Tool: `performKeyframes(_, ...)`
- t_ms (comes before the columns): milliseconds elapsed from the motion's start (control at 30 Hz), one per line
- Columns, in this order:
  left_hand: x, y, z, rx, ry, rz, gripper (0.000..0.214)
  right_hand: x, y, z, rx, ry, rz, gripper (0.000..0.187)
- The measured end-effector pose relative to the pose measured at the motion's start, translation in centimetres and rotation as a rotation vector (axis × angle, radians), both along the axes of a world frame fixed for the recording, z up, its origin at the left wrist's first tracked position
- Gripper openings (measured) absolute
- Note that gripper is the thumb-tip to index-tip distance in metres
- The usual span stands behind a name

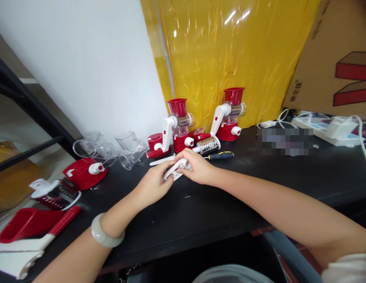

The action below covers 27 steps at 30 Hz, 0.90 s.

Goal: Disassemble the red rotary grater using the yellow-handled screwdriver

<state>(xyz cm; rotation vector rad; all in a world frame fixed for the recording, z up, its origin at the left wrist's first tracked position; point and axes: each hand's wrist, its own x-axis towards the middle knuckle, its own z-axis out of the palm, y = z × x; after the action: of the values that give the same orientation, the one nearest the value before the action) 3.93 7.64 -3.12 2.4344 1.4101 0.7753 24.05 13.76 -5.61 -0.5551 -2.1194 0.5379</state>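
Note:
Both my hands are closed round a white plastic part (172,170) above the black table. My left hand (155,182) pinches its near left end between thumb and fingers. At its right end, my right hand (199,167) grips with bent fingers that hide some of the part. A metal grater drum (209,145) with a white end lies just beyond my right hand. Beside it is a screwdriver (222,156) with a black and yellow handle. A flat white strip (161,160) lies behind my left hand.
Two red-and-white rotary graters (183,135) (230,129) stand at the back. Clear plastic housings (130,151), a red base (84,173), a slotted drum (57,194) and a red hopper (22,224) are on the left. A power strip (327,131) with cables lies right.

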Motion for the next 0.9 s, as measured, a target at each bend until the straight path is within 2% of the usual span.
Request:
performKeyframes(100, 0.0, 0.2, 0.0, -0.045, -0.082, -0.025, 0.043, 0.0, -0.1, 0.0, 0.004, 0.011, -0.005, 0.023)
performKeyframes(300, -0.2, 0.5, -0.1, -0.26, -0.229, -0.039, 0.027, -0.1, -0.2, 0.0, 0.03, 0.006, -0.001, 0.019)
performKeyframes(567, -1.2, 0.9, 0.9, -0.443, -0.342, -0.018, 0.046, 0.0, -0.3, 0.1, 0.041, -0.009, 0.013, 0.018)
performKeyframes(667, -1.7, 1.4, 0.8, -0.405, -0.376, 0.039, 0.051, 0.0, -0.2, 0.1, 0.052, 0.0, 0.021, 0.017)
performKeyframes(767, -2.0, 1.7, 0.5, -0.312, -0.344, 0.012, 0.043, 0.0, -0.1, 0.1, 0.053, 0.014, 0.019, 0.015)
performKeyframes(833, -1.9, 1.5, 0.4, -0.348, -0.291, -0.032, 0.046, 0.0, 0.0, 0.1, 0.053, 0.016, 0.018, 0.015)
performKeyframes(900, -1.7, 1.2, 0.5, -0.417, -0.239, -0.058, 0.057, 0.0, 0.0, 0.0, 0.057, 0.021, 0.015, 0.015)
